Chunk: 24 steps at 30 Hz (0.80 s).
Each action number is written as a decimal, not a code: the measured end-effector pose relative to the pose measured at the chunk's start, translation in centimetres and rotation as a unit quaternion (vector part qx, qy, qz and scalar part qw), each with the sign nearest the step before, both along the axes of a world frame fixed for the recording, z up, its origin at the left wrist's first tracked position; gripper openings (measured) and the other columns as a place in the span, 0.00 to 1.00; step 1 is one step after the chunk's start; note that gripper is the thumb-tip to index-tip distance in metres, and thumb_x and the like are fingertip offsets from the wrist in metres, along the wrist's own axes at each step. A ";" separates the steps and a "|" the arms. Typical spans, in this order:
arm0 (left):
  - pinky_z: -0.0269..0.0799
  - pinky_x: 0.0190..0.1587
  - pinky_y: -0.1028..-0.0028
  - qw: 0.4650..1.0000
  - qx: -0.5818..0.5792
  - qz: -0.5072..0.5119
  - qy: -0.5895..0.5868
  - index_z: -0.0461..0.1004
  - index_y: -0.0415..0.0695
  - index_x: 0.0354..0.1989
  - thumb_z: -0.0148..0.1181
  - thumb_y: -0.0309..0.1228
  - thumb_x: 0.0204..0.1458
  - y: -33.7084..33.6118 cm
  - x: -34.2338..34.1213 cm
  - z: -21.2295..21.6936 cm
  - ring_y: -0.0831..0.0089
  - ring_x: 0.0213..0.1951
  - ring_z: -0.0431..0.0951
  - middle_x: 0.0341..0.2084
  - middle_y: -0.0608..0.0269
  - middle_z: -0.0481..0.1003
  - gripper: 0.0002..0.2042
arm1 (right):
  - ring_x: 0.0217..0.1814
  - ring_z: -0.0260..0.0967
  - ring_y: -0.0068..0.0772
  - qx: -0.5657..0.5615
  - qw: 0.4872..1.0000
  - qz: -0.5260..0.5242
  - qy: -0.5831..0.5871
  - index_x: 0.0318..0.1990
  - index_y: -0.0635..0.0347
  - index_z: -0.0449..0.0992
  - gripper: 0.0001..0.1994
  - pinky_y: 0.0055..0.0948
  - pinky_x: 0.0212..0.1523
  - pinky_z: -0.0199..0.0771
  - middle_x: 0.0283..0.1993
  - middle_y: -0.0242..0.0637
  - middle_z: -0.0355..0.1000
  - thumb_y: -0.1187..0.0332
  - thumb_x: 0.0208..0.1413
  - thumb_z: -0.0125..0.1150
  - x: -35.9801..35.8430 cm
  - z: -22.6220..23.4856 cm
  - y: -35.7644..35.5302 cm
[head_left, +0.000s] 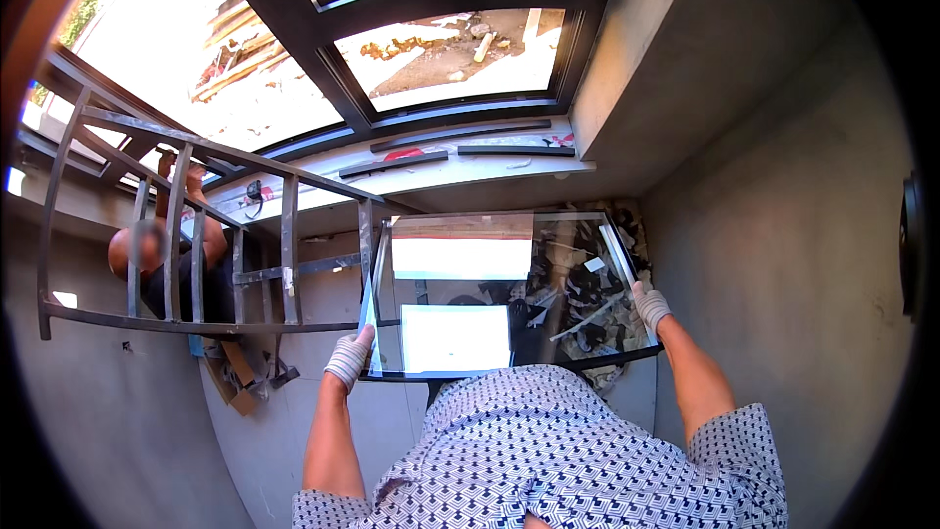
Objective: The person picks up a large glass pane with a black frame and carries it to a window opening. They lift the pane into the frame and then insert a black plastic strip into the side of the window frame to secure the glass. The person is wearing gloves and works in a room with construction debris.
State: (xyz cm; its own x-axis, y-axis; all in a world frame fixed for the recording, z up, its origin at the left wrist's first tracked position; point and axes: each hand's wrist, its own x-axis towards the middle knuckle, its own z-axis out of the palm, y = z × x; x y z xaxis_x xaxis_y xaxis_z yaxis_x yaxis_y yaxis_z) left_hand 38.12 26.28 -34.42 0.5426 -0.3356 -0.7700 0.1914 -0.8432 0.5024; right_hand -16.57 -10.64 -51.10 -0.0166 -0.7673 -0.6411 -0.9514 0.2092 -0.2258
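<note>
Both my hands, in pale striped gloves, grip a glass pane [460,292] with dark edges, held in front of my body. My left hand [348,358] is closed on its near left corner. Along the right edge, towards the near corner, my right hand [650,307] is closed on the glass. The pane looks like double glazing and mirrors bright window light. Through its right part a heap of scraps shows. The undersides of my fingers are partly hidden.
Left of the pane stands a dark metal scaffold frame [290,250]; behind it a person [201,260] crouches, hands raised at the window frame [362,108]. Dark strips [516,151] lie on the white sill [553,167]. Cardboard [238,364] and scraps [627,225] litter the floor. A wall [783,216] rises at right.
</note>
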 end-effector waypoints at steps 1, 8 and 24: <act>0.61 0.22 0.73 1.000 -0.015 0.011 0.009 0.75 0.44 0.28 0.56 0.54 0.62 -1.1 0.5 0.7 0.78 0.18 0.63 0.18 0.69 0.68 0.23 | 0.58 0.71 0.56 0.014 1.000 -0.006 -0.010 0.48 0.71 0.78 0.43 0.45 0.59 0.68 0.49 0.62 0.73 0.32 0.64 0.34 1.2 0.3 -1.4; 0.60 0.22 0.73 1.000 -0.013 0.014 0.011 0.72 0.47 0.24 0.56 0.54 0.62 -7.3 7.2 -2.0 0.78 0.17 0.61 0.16 0.71 0.66 0.23 | 0.17 0.73 0.43 0.054 0.984 -0.120 -0.120 0.32 0.62 0.75 0.34 0.42 0.20 0.76 0.24 0.46 0.76 0.35 0.65 0.45 6.2 1.2 -8.1; 0.65 0.21 0.74 1.000 0.017 -0.013 0.011 0.74 0.47 0.27 0.58 0.59 0.60 -19.5 23.3 -4.7 0.78 0.16 0.66 0.18 0.70 0.69 0.25 | 0.15 0.70 0.36 0.139 0.959 -0.225 -0.101 0.33 0.57 0.72 0.31 0.36 0.16 0.72 0.22 0.38 0.73 0.34 0.64 0.46 24.5 9.8 -18.7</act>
State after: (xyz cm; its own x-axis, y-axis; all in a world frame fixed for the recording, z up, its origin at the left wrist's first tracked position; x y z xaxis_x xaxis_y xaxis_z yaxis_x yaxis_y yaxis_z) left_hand 61.43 6.79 -39.17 0.5167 -0.3236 -0.7927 0.1796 -0.8643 0.4699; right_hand 7.93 -29.38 -41.30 -0.1594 -0.5111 -0.8446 -0.6930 0.6672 -0.2730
